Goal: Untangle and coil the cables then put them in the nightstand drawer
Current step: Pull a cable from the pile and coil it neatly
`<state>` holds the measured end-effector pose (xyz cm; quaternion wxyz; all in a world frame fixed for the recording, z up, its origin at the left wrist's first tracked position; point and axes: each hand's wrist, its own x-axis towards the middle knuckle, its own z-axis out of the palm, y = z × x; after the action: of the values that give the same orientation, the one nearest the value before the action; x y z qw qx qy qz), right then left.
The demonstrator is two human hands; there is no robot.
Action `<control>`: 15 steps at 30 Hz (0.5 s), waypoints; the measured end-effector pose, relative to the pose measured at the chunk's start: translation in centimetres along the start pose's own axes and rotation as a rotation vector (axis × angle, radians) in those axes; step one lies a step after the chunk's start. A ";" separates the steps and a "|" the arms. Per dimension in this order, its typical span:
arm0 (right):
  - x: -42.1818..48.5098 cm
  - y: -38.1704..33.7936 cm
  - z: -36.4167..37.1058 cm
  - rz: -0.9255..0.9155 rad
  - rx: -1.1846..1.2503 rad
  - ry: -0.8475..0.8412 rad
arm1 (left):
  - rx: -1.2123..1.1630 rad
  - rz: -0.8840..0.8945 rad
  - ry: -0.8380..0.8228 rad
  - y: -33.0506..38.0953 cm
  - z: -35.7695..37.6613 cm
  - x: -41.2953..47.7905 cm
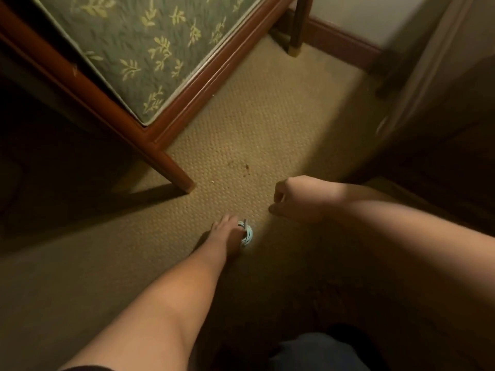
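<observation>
A small coil of white cable (247, 235) with dark bands lies low over the beige carpet (257, 129). My left hand (227, 231) grips this coil, fingers curled round its left side. My right hand (292, 199) hovers just up and to the right of the coil, fingers curled loosely, holding nothing that I can see. The two hands are a short gap apart. No nightstand drawer shows clearly in the head view.
A wooden-framed seat with green leaf-patterned upholstery (139, 54) fills the upper left; its front leg (179, 175) stands left of my hands. Dark furniture (442, 145) rises on the right. A skirting board (345, 44) runs along the far wall.
</observation>
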<state>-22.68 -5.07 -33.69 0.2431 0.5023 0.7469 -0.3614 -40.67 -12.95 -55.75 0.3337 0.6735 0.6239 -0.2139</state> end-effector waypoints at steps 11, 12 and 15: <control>-9.5 3.2 -1.1 0.063 0.535 0.333 | -0.545 0.634 0.512 10.8 -13.0 -11.1; -11.4 3.4 -1.6 0.044 0.581 0.425 | -0.532 0.714 0.576 12.3 -14.8 -12.6; -17.8 4.6 -3.2 0.032 0.757 0.709 | -0.469 0.894 0.746 16.4 -19.3 -17.6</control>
<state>-11.73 -11.68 -20.09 -0.2181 0.6579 0.5927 -0.4102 -29.29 -11.40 -27.09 0.2896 0.8076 0.3866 0.3383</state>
